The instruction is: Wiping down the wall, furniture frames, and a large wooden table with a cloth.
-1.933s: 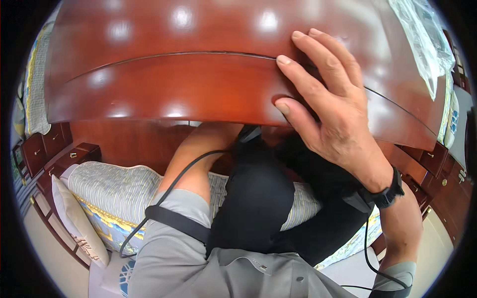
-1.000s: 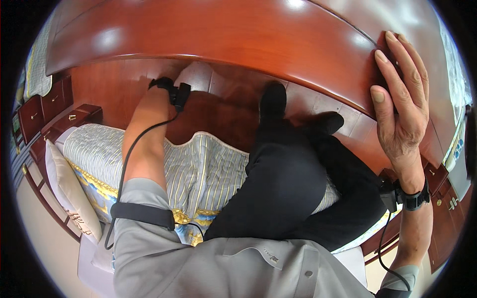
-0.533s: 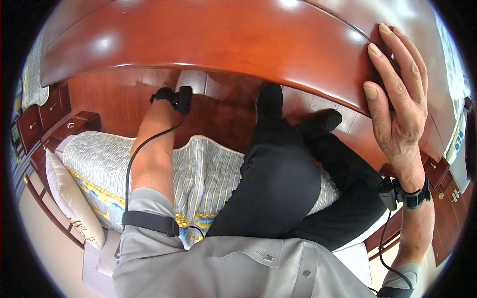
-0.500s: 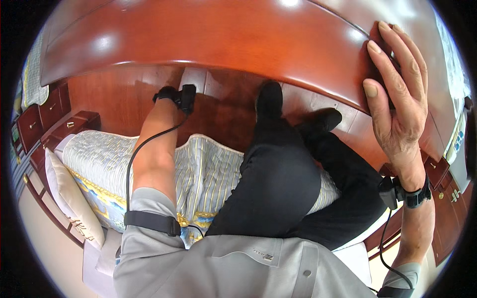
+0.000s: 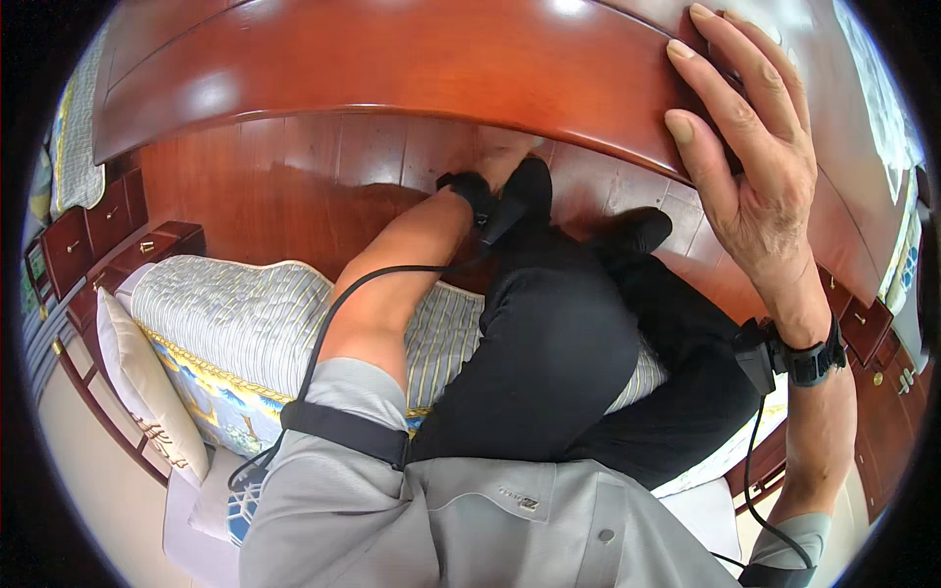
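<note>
While the right hand (image 5: 755, 167) is lying flat with fingers spread over the curved wooden edge (image 5: 412, 78) at the upper right, gripping nothing, the left hand (image 5: 505, 157) is reaching under that edge at upper centre. Its fingers are hidden there, so its grip cannot be told. Black-trousered legs (image 5: 559, 353) are resting on a striped mattress (image 5: 235, 314) below.

Glossy red-brown wooden desk (image 5: 392, 69), matching drawer cabinets (image 5: 93, 230) (brass knobs), striped cushioned bench (image 5: 245, 323).
</note>
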{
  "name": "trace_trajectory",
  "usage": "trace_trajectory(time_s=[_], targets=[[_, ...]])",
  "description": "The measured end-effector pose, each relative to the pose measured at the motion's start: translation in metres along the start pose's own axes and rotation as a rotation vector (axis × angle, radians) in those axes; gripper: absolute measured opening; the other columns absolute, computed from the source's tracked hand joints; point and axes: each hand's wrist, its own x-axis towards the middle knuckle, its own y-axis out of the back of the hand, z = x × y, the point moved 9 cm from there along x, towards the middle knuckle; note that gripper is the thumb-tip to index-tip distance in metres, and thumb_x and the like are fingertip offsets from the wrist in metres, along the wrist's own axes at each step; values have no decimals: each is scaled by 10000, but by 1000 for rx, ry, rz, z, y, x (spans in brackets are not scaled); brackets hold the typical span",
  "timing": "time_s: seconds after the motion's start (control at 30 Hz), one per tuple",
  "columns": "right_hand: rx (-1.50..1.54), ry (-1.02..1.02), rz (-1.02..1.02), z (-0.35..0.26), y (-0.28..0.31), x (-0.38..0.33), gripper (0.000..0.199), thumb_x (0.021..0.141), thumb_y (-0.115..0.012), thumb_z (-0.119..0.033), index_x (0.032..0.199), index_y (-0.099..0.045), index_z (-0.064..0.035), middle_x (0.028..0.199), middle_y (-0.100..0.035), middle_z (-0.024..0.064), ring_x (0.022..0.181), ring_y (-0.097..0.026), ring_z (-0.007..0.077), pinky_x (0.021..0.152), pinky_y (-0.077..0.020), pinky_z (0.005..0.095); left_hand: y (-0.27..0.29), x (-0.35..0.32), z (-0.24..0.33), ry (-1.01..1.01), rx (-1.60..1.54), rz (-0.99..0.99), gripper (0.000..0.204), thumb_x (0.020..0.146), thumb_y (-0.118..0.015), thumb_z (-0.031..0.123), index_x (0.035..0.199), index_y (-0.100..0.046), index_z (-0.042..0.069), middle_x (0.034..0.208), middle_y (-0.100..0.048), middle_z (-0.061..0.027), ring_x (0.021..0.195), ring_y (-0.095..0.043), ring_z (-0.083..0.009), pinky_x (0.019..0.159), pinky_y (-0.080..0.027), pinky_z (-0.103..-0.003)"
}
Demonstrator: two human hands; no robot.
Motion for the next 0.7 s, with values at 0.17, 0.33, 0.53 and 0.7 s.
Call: trace_trajectory(time_s=[0.17,0.33,0.53,0.7], targets=[[100,-78,-10,10,-1,-1,375,828,-754,-140,1138,-696,62,1306,-595,293,1223,-559,503,1000,-495,548,-31,19,48,-102,-48,-47,507,954,-649,401,1337,-589,76,1328,-642,-101,1242,-594,-272,1038,-466,-441],[19,-71,-83,6,-11,0,380,837,-759,-174,1137,-701,51,1296,-602,293,1223,-561,501,1006,-493,551,-49,31,61,-139,-69,-75,507,954,-644,408,1334,-592,78,1326,-644,-99,1240,-596,-274,1038,-465,-444],[96,-174,-96,13,-5,-1,383,876,-753,-150,1245,-728,-52,1408,-619,156,1353,-528,354,1124,-432,444,-36,47,34,-99,-11,-80,506,954,-639,416,1331,-596,80,1325,-646,-96,1238,-598,-275,1038,-464,-447],[119,-187,-98,14,-6,0,374,879,-752,-144,1240,-730,-51,1406,-619,157,1353,-526,353,1118,-438,446,-4,49,-8,-15,34,-33,507,955,-634,423,1328,-599,82,1324,-648,-94,1236,-600,-276,1038,-463,-450]])
